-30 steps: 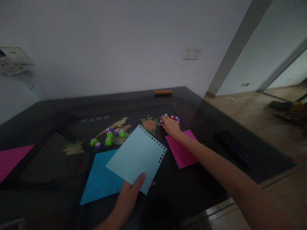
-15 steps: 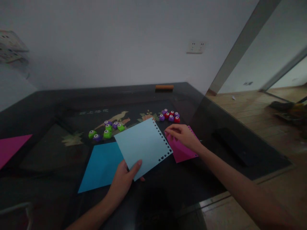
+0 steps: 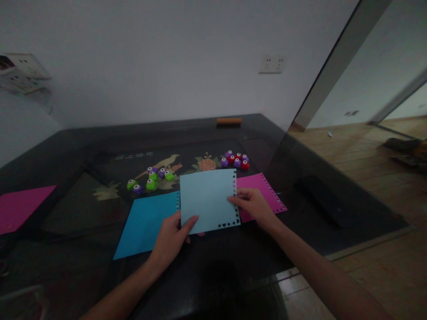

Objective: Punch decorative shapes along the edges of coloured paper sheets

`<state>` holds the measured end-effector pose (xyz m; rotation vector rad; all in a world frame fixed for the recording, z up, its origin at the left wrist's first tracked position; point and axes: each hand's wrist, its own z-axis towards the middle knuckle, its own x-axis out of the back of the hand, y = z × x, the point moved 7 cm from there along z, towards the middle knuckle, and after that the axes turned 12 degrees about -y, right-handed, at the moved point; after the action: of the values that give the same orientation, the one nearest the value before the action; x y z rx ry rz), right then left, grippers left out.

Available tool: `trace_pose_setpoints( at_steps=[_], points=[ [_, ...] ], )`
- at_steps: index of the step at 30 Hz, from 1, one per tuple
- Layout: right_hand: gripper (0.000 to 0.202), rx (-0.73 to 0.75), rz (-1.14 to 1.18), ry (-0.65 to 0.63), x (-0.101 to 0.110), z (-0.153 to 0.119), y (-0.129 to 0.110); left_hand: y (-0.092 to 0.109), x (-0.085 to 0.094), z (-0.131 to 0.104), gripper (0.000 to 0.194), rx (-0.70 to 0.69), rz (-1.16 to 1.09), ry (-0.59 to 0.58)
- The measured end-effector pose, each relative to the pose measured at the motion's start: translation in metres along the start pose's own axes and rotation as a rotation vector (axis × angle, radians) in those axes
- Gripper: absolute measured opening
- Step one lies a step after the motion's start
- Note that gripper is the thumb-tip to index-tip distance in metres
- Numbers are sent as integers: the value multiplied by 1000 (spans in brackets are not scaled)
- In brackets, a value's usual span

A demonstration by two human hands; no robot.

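Between my hands is a pale blue sheet of paper [image 3: 208, 200] with small star and heart cut-outs along its right and lower right edges. My left hand [image 3: 173, 231] grips its lower left corner, thumb on top and fingers underneath. At the right edge my right hand [image 3: 251, 202] pinches the sheet over the cut-outs. Partly covered by the right hand and the sheet, a pink paper [image 3: 262, 189] with punched edges lies on the table. A brighter blue paper [image 3: 147, 224], punched along its right edge, lies beside my left hand.
Several green and purple eye-shaped punches [image 3: 151, 182] stand behind the blue paper. Several red and purple ones [image 3: 235, 160] stand farther right. Another pink sheet [image 3: 25, 209] lies far left on the dark table [image 3: 213, 275]. A brown bar [image 3: 228, 121] sits by the wall, and a dark flat object [image 3: 322, 202] at right.
The pale blue sheet has turned from tilted to nearly straight. My right hand, beside the sheet before, now holds its right edge. My left hand keeps its grip.
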<state>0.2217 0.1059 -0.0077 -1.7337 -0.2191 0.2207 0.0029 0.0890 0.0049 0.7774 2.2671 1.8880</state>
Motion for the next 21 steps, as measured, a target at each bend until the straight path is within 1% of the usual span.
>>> trace_pose_setpoints(
  at_steps=[4,7,10,13,15,17,19,21],
  points=[
    [28,22,18,32,4,2,1,5,-6,3,26,20,-61,-48],
    [30,37,79,31,5,2,-1,7,-11,3,29,6,-69,-65],
    [32,46,122,31,7,3,0,7,-14,2,33,-26,-61,-56],
    [32,69,117,63,14,5,-1,10,-10,0,44,-73,-110,-28],
    [33,84,130,91,20,5,-3,18,-4,-2,55,-136,-117,4],
    [35,88,157,114,27,3,-4,32,3,-3,61,-225,-89,48],
    [36,81,181,129,34,1,-5,47,3,-3,58,-313,-59,76],
    [36,83,193,157,43,-2,-6,58,-3,1,49,-376,-16,85]
  ],
)
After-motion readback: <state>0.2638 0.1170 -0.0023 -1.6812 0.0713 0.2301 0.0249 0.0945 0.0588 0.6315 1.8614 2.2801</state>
